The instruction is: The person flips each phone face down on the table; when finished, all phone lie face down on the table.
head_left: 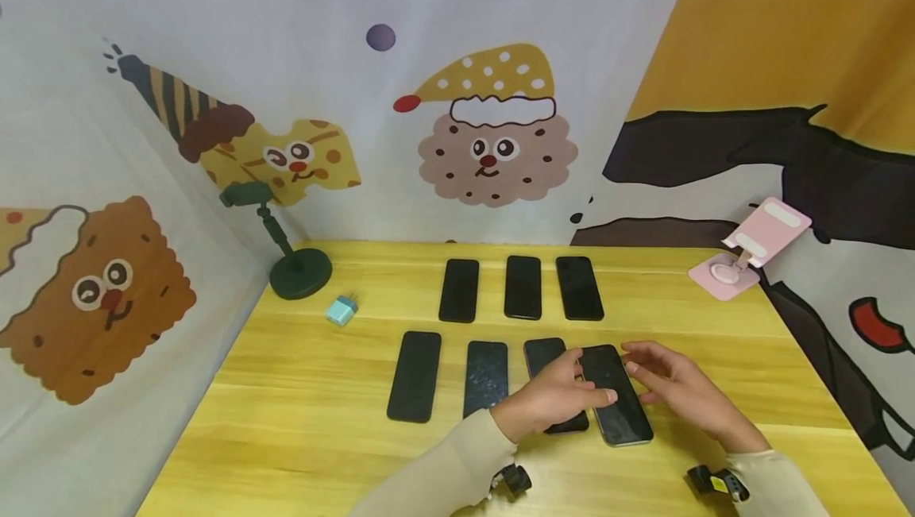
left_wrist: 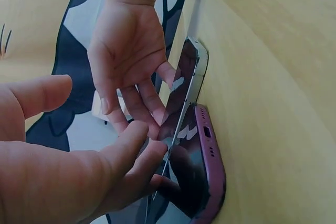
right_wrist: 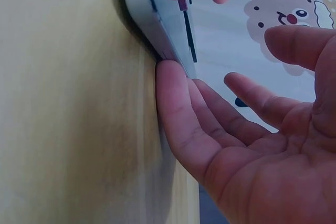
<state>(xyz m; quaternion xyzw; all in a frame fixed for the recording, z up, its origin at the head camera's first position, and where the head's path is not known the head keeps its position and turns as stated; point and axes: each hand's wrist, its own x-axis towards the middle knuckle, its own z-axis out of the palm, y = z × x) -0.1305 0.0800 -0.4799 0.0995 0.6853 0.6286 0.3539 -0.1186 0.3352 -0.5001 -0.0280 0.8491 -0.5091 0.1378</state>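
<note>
Around one phone, left hand and right hand spread loose — left wrist alone shows another's port.

Yellow wood-grain table, pale cloth along far and left sides, printed cartoon faces, orange patch far right

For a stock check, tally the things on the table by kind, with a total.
Phones: 7
Stands: 2
Charger: 1
Total: 10
</note>
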